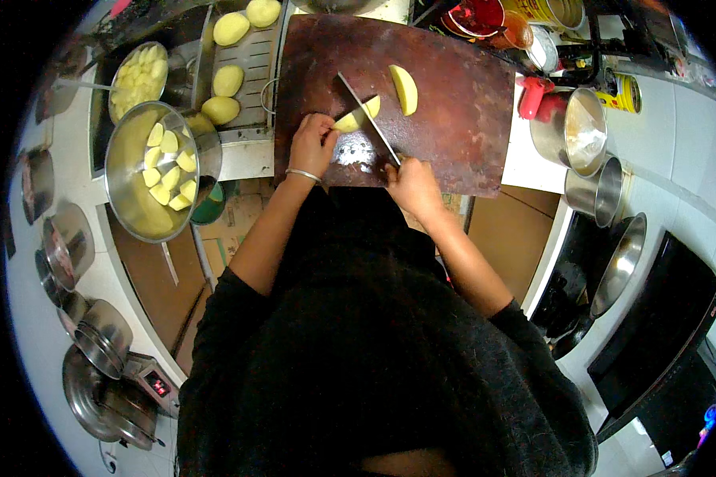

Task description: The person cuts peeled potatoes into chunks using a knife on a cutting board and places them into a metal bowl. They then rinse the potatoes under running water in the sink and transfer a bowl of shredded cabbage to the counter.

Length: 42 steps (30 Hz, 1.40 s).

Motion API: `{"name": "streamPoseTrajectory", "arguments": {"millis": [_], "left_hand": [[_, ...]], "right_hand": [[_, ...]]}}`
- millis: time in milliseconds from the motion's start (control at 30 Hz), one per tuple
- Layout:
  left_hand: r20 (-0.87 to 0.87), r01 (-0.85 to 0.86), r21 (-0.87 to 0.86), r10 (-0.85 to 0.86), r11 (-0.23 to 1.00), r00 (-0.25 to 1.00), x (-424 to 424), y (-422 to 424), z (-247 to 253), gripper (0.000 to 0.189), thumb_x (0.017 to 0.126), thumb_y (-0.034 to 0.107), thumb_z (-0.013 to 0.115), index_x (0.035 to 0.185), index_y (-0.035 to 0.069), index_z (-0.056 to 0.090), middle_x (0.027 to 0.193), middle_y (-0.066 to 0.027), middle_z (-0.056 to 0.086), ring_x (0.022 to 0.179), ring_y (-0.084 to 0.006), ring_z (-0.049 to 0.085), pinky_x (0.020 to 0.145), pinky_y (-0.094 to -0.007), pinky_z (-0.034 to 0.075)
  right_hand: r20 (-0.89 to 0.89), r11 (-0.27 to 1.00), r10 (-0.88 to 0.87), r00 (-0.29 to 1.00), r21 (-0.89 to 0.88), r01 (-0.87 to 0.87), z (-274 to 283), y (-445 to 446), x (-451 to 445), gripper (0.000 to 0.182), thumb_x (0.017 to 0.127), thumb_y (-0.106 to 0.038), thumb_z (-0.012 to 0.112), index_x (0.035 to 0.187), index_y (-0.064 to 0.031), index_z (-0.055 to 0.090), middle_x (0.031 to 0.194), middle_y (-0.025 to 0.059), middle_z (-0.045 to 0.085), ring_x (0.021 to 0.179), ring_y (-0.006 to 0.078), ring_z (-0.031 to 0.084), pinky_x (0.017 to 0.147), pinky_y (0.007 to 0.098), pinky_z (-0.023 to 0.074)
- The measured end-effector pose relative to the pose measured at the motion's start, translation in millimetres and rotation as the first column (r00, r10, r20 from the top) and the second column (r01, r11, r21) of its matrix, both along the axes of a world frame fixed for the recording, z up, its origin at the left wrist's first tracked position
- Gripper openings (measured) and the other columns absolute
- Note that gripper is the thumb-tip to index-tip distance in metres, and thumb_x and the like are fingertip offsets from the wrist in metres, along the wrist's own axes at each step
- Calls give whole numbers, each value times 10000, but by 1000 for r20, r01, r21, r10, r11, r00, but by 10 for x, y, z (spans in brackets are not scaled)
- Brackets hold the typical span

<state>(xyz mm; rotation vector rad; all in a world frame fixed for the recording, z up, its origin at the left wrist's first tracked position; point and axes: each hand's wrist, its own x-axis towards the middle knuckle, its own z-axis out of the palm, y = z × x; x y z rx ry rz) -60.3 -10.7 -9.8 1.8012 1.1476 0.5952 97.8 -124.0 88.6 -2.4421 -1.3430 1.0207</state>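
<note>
On a reddish-brown cutting board, a peeled potato wedge lies under the blade of a kitchen knife. My right hand grips the knife's handle near the board's front edge. The fingertips of my left hand hold the wedge's left end; a bangle circles that wrist. Another potato wedge lies apart, right of the blade. A steel bowl at the left holds several potato chunks.
Peeled whole potatoes rest on a slotted steel drainer left of the board. Behind the bowl, a round container holds more potato pieces. Steel pots, a red bottle and cans stand at the right.
</note>
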Motion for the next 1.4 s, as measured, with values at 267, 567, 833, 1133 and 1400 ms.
{"name": "streamPoseTrajectory", "arguments": {"millis": [267, 567, 833, 1133, 1400], "left_hand": [[-70, 31, -38, -33, 999, 997, 42, 42, -44, 256, 767, 110, 690, 971, 26, 561, 974, -156, 563, 839, -300, 593, 752, -385, 491], [-297, 237, 473, -100, 848, 950, 675, 139, -126, 455, 732, 391, 728, 1072, 125, 585, 939, -90, 573, 868, -313, 562, 748, -423, 486], [41, -370, 453, 395, 811, 918, -154, 545, 605, 410, 779, 363, 695, 1013, 46, 581, 922, -168, 615, 881, -365, 597, 771, -431, 480], [15, -490, 725, 699, 485, 715, -1535, 789, 1307, 361, 810, 242, 713, 1073, 14, 618, 1067, -154, 615, 1020, -314, 546, 893, -393, 413], [-39, 159, 366, -156, 917, 987, 152, 589, 418, 431, 761, 57, 657, 1182, 92, 566, 1251, -132, 541, 1161, -326, 499, 1009, -398, 395]], "right_hand": [[-59, 989, -2, 998, 147, 11, -403, -34, 106, 281, 864, -228, 608, 866, 51, 637, 717, 281, 603, 683, 434, 604, 636, 478, 482], [-95, 889, -329, 940, 305, 342, -463, -401, 641, 396, 890, -324, 642, 840, 69, 613, 450, 104, 449, 404, 151, 485, 430, 359, 417], [-125, 894, -430, 894, 81, 441, -399, -482, 924, 379, 883, -269, 649, 749, 80, 590, 468, 87, 522, 380, 195, 550, 398, 348, 428], [309, 987, -33, 950, 158, -17, -526, -81, 824, 239, 849, -204, 619, 973, -3, 653, 709, 241, 618, 702, 413, 629, 654, 488, 501], [89, 953, -245, 965, 206, 223, -164, 15, 661, 302, 839, -242, 636, 796, 57, 643, 679, 268, 601, 657, 415, 631, 631, 491, 483]]}}
